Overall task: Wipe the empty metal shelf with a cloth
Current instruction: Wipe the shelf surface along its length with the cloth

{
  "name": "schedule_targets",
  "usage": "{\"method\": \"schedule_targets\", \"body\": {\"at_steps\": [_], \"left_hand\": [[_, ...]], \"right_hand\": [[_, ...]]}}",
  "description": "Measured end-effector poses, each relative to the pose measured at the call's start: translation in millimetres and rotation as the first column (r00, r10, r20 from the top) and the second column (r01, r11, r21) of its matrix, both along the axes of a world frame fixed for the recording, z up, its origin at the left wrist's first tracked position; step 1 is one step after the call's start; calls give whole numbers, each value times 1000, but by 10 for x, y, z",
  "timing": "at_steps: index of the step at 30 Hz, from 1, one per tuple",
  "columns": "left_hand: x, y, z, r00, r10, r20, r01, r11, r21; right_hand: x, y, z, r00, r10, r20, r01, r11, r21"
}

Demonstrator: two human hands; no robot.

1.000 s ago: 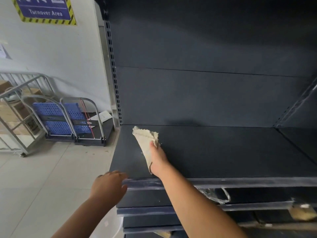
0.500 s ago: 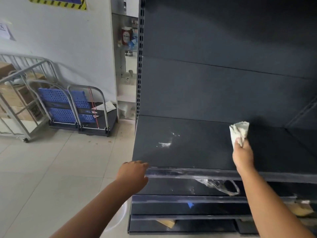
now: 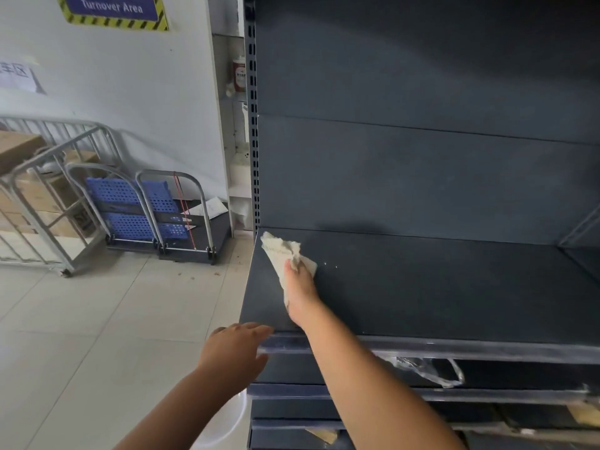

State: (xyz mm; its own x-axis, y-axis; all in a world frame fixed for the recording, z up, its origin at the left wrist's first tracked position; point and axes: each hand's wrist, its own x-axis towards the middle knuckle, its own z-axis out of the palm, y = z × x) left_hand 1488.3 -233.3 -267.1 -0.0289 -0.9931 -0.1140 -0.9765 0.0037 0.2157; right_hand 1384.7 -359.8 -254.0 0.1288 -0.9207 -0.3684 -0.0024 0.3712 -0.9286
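Observation:
The dark metal shelf (image 3: 438, 287) lies flat in front of me with nothing on it. A crumpled beige cloth (image 3: 281, 251) is pressed onto its far left corner, and my right hand (image 3: 300, 297) grips it from behind with the palm down on the shelf. My left hand (image 3: 235, 347) rests on the shelf's front left edge, thumb under the lip and fingers on top. A few white specks sit just right of the cloth.
Lower shelves (image 3: 422, 397) below hold a clear plastic wrapper (image 3: 425, 368) and scraps. Two blue platform trolleys (image 3: 156, 219) and a metal cage cart (image 3: 42, 203) with boxes stand on the tiled floor at left. A white bucket (image 3: 227, 420) sits by my left forearm.
My right hand has swept the cloth from the shelf's right part back to the far left corner. The white smear seen half a second ago is gone. My left hand stays on the front edge.

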Motion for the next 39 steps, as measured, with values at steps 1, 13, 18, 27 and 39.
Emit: {"method": "schedule_targets", "body": {"at_steps": [1,13,18,27,39], "left_hand": [[-3,-1,15,1000,10,5,-10,1000,1],[-71,-86,81,994,111,24,-112,993,37],[-80,-47,56,991,137,-1,-137,990,22],[-73,13,14,997,74,0,-74,997,-36],[98,-42,22,987,-148,69,145,989,37]], "right_hand": [[-12,-69,52,988,-55,141,38,992,119],[-1709,-1101,502,913,-393,-111,297,826,-478],[-1619,-1171,-227,657,-213,-724,-140,908,-394],[465,-139,-345,705,281,-651,-569,773,-281],[-180,-343,500,950,-186,250,193,981,-6]]}}
